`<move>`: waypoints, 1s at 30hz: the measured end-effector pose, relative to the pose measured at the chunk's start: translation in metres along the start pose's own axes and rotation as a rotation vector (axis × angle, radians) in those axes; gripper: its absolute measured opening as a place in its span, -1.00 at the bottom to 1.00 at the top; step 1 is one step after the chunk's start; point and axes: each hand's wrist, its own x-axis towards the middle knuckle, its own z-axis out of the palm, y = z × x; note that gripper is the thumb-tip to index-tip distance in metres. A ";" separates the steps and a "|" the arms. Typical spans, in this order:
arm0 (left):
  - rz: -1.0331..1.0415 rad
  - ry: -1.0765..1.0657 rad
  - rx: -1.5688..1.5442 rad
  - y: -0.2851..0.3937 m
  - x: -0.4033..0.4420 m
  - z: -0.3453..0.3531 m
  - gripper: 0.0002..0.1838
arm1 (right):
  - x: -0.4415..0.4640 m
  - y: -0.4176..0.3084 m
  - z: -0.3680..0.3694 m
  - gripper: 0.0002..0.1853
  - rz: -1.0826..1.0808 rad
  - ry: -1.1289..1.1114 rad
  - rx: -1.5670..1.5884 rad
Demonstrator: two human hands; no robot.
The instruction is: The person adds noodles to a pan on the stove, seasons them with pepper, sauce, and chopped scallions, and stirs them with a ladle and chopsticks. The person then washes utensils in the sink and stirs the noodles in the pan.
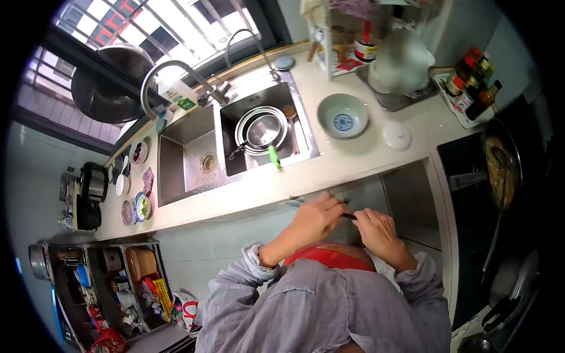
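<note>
My left hand and my right hand are close together in front of my body, near the counter's front edge. Both are closed on a slim black-handled utensil. Its dark part shows between the hands, and a thin greyish end sticks out past my left fingers. My fingers hide the rest, so its exact kind is unclear. Beyond the hands, on the counter, a pale bowl with a blue pattern inside stands next to a white lid.
A double sink holds nested metal pots in its right basin. On the far right, a pan with food sits on the black stove. Several small dishes stand at the counter's left end. Bottles fill a tray at the back right.
</note>
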 end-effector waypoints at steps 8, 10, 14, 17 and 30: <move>-0.740 0.914 -1.165 -0.119 -0.070 -0.072 -0.49 | 0.129 -0.123 0.077 -0.80 0.534 -0.405 1.418; -0.666 0.955 -1.385 -0.144 -0.075 -0.084 -0.57 | 0.149 -0.154 0.090 -0.79 0.568 -0.515 1.576; -0.585 0.989 -1.575 -0.184 -0.076 -0.103 -0.75 | 0.182 -0.166 0.113 -0.77 0.531 -0.593 1.585; -0.645 1.051 -1.677 -0.221 -0.086 -0.110 -0.80 | 0.219 -0.151 0.126 -0.72 0.449 -0.573 1.324; -0.935 1.454 -1.395 -0.336 -0.135 -0.225 -0.80 | 0.590 -0.090 0.192 -0.44 0.100 -0.017 0.530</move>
